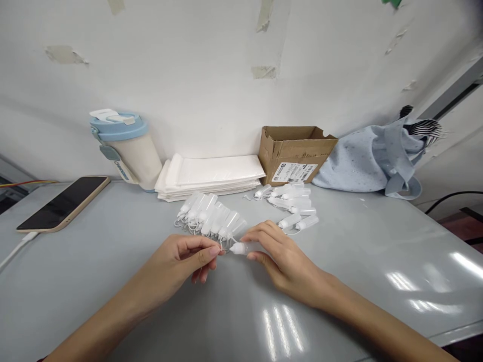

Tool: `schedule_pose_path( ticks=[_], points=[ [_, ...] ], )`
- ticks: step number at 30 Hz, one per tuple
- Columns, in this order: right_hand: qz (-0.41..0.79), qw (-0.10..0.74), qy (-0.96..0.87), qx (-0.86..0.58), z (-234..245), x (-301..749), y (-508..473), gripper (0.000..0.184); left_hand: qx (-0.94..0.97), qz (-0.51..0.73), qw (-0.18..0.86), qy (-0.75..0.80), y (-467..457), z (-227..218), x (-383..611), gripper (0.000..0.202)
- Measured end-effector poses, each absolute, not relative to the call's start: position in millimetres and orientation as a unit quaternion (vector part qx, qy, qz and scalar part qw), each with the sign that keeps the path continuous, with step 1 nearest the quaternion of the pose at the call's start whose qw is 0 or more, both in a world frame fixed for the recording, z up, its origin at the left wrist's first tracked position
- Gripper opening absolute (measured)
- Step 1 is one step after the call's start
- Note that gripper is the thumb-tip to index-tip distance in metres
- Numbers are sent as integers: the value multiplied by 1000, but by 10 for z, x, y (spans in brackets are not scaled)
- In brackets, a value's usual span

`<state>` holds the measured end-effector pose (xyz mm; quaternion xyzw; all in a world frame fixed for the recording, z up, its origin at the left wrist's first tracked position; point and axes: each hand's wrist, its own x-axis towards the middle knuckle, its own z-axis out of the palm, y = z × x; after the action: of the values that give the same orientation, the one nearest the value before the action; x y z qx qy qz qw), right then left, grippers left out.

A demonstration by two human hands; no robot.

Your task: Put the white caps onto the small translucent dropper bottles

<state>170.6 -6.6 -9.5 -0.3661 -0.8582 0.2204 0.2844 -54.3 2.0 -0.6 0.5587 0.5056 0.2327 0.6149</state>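
Observation:
My right hand [277, 256] grips a small white plastic bottle [239, 248] lying on its side just above the grey table [113, 281], fingers curled round its body. My left hand [188, 256] pinches something tiny at the bottle's tip, perhaps its cap loop; I cannot make it out. Just behind the hands lies a row of several similar bottles [211, 217] side by side. A looser heap of the same bottles [292, 201] lies further right.
A blue-lidded tumbler [126, 148] and a stack of white bags [211, 176] stand against the wall. An open cardboard box [294, 151] and a light blue cloth bag [373, 158] sit to the right. A phone [64, 202] on a charging cable lies at the left.

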Motion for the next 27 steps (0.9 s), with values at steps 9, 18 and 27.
schedule_pose_path(
  ticks=[9,18,27],
  points=[
    [231,289,-854,-366,-105,1702,-73,21,561,227,610,511,13,-11,-533,29],
    [220,285,-860,-362,-127,1711,-72,23,567,230,602,512,-15,-23,-551,29],
    [234,277,-864,-351,-97,1701,-81,25,599,213,580,510,-18,-3,-506,29]
  ],
)
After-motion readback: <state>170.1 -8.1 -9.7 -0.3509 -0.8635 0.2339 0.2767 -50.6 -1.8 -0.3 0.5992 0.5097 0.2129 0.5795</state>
